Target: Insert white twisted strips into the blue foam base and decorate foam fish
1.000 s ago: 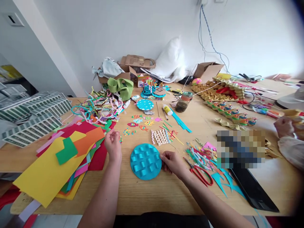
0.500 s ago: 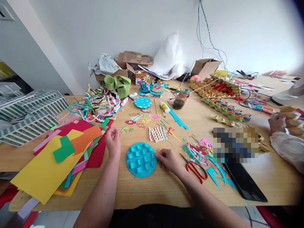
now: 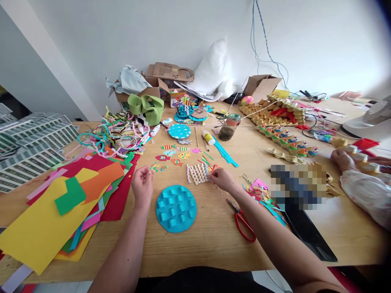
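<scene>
Right hand (image 3: 224,179), fingers nearly together at the pale pieces (image 3: 200,174); left hand (image 3: 142,184), fingers curled; holds unclear. Pinch lightly, sparing neighbours.

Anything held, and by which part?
Can't tell. Right hand is at the right edge of the white knobbly strips; left hand looks pinched, contents unclear.

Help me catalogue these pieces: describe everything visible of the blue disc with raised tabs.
The blue disc is round and matte, apparently paper or thin foam. Matching raised tabs stand in rows across its face. It lies flat on the wooden table, tabs up, left of the red-handled scissors. Only the table visibly touches it.
</scene>
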Tool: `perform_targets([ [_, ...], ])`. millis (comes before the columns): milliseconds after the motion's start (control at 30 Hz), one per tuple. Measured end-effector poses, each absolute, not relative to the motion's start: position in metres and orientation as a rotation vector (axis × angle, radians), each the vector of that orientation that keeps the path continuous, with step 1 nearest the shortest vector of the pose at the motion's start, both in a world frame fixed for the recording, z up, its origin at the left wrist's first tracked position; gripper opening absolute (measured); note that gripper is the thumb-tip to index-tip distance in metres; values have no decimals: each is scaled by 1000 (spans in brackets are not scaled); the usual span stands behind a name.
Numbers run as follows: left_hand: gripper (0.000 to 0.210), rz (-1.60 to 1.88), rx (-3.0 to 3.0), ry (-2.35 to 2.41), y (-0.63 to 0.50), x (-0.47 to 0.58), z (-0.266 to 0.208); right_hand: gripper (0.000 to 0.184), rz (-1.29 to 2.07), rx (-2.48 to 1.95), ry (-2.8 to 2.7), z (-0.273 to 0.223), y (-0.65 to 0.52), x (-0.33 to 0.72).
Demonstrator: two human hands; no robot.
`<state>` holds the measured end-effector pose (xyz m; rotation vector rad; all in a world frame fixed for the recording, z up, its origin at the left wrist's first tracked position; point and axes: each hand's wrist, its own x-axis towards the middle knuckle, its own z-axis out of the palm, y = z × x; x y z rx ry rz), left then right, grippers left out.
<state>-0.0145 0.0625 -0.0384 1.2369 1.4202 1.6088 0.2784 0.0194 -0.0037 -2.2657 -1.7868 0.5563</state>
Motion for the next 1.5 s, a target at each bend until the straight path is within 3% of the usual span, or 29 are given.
perform_targets([
  [367,27,1589,1255,1423,61,-14,-37,18,443,-2280,-1741,-4,23,274],
  [633,32,1560,1335,1376,52,-6,-27,21,289,-2052,-1581,4,-6,265],
  [1000,27,1322,1464,1254,35,15,-16,23,549,-1911,-1336,13,-33,285],
  [1200,18,1013,1652,1061,1,42,12,17,494,-1794,-1584,12,-49,280],
  [1500,31,811,1234,915,-29,74,17,17,379,-1444,-2060,12,-79,227],
])
